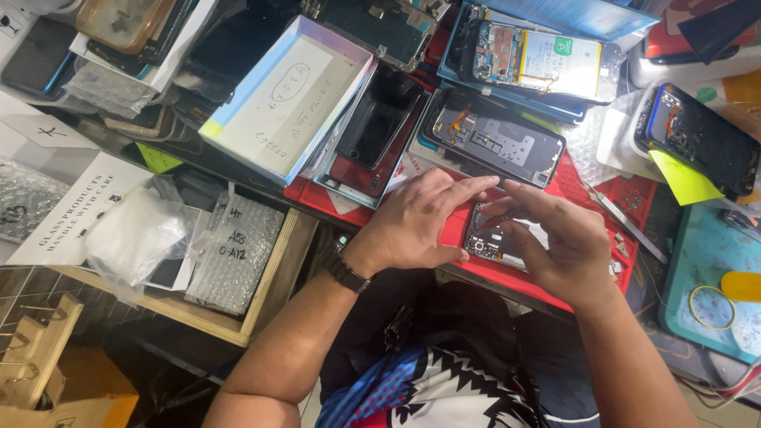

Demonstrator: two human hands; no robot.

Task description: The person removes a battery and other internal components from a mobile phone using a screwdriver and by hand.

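Both grips are loose and partly open over an opened phone [493, 238] that lies flat on a red work mat [590, 190] at the near edge of the bench. The left hand [416, 226] rests palm down with fingers stretched across the phone's upper edge; whether it pinches anything cannot be told. The right hand [555, 238] curls over the phone's right side, fingertips bent toward the exposed circuit board, and hides much of it. A dark watch [345, 271] sits on the left wrist.

Just beyond the hands, on the same mat, lies a second opened phone [495, 136] showing its inner frame. Farther back, a blue tray [464, 75] holds another disassembled phone with a white battery [559, 63] showing. To the left, a shallow white cardboard box [289, 95] with a blue rim lies tilted on the pile, bottom up, with handwriting on it. Beside it a dark phone [380, 123] rests on a red one.

At the left, an open wooden drawer [273, 293] contains bubble-wrap packets [238, 246] and a crumpled clear plastic bag [135, 234]. On the right, a teal mat [705, 261] carries a thin ring and a yellow pick.
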